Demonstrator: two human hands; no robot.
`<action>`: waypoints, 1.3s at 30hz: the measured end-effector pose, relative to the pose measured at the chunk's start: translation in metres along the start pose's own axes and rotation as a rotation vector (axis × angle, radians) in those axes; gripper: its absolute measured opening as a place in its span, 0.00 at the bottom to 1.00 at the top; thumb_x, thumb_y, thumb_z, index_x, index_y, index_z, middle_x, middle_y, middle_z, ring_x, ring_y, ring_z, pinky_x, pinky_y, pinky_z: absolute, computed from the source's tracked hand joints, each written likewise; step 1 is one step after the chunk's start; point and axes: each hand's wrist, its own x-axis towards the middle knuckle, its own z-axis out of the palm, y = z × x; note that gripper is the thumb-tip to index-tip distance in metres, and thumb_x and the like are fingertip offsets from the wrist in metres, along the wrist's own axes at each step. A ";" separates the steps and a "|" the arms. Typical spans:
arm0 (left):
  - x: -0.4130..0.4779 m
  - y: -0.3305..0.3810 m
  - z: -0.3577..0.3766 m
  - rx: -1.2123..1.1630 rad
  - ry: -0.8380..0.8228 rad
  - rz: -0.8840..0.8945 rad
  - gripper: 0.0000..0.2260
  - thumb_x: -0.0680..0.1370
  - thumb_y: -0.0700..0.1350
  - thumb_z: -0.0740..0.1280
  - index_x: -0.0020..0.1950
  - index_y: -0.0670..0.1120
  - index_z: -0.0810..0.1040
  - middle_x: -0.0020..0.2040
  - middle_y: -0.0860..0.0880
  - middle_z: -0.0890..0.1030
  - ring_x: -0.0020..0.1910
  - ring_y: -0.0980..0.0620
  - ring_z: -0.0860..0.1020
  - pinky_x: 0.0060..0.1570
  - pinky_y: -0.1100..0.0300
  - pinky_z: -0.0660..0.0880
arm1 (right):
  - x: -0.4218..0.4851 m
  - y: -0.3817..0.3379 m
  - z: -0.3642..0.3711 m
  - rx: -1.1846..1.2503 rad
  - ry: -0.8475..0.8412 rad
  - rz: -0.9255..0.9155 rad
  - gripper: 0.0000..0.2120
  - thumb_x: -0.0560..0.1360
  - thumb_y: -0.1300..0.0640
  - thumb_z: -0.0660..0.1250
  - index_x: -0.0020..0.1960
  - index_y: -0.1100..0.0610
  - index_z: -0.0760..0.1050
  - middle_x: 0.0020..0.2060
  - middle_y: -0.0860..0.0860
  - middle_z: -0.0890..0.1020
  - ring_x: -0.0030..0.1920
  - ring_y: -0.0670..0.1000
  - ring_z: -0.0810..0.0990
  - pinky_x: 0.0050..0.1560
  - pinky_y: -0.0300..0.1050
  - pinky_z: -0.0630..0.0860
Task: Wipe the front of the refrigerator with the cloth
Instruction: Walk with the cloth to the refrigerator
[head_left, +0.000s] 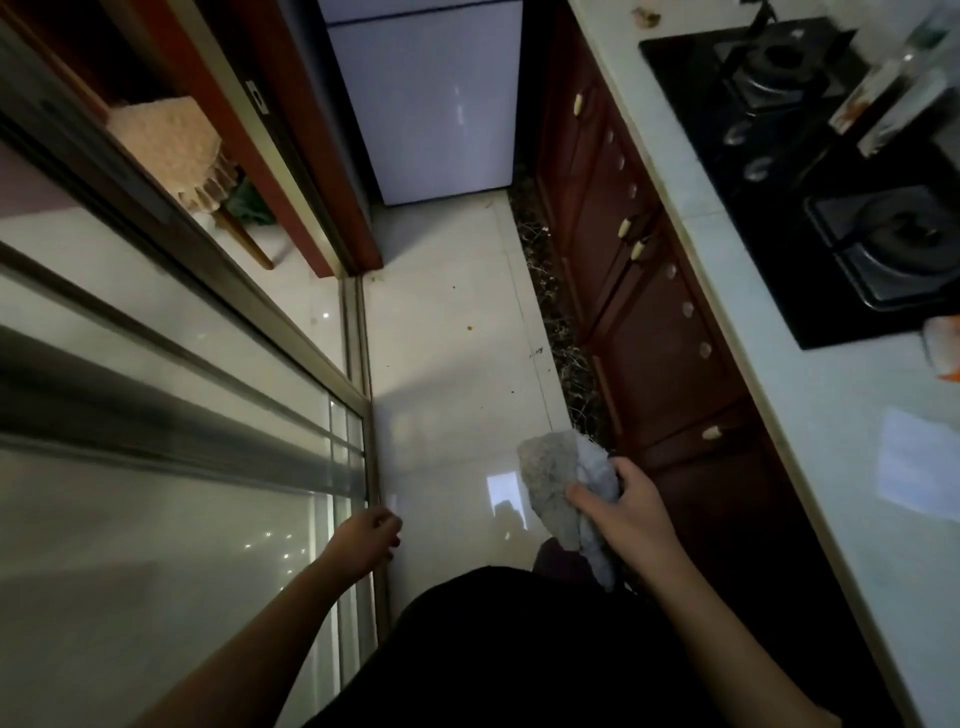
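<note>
Though far from refrigerator (431, 104), cloth (550, 478) within right grip (631, 512).

Open floor (447, 322) between sliding door (208, 332) and cabinets (639, 291).

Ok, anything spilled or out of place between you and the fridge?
Only small things. Brown crumbs dot the pale floor ahead of the refrigerator, and a brownish scrap lies on the counter beside the stove. The refrigerator front shows no marks from here. The cloth is bunched in the right hand.
</note>
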 end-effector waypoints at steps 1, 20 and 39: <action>0.011 0.012 -0.005 -0.017 0.003 0.013 0.11 0.77 0.48 0.64 0.41 0.43 0.79 0.39 0.42 0.83 0.34 0.47 0.80 0.37 0.58 0.75 | 0.014 -0.011 0.001 0.003 -0.021 0.001 0.11 0.71 0.54 0.78 0.49 0.53 0.78 0.45 0.50 0.86 0.47 0.50 0.84 0.54 0.52 0.82; 0.118 0.112 -0.096 -0.352 0.224 -0.459 0.11 0.81 0.41 0.62 0.40 0.41 0.75 0.28 0.46 0.76 0.21 0.52 0.73 0.21 0.68 0.63 | 0.338 -0.310 0.046 -0.258 -0.426 -0.269 0.11 0.71 0.51 0.77 0.49 0.51 0.77 0.44 0.48 0.84 0.45 0.47 0.83 0.43 0.44 0.77; 0.415 0.458 -0.350 -0.133 0.141 0.014 0.07 0.78 0.45 0.65 0.46 0.45 0.80 0.40 0.46 0.84 0.38 0.46 0.83 0.45 0.53 0.80 | 0.572 -0.482 0.063 -0.125 -0.132 -0.061 0.15 0.68 0.46 0.77 0.52 0.50 0.80 0.47 0.49 0.85 0.48 0.51 0.84 0.54 0.58 0.82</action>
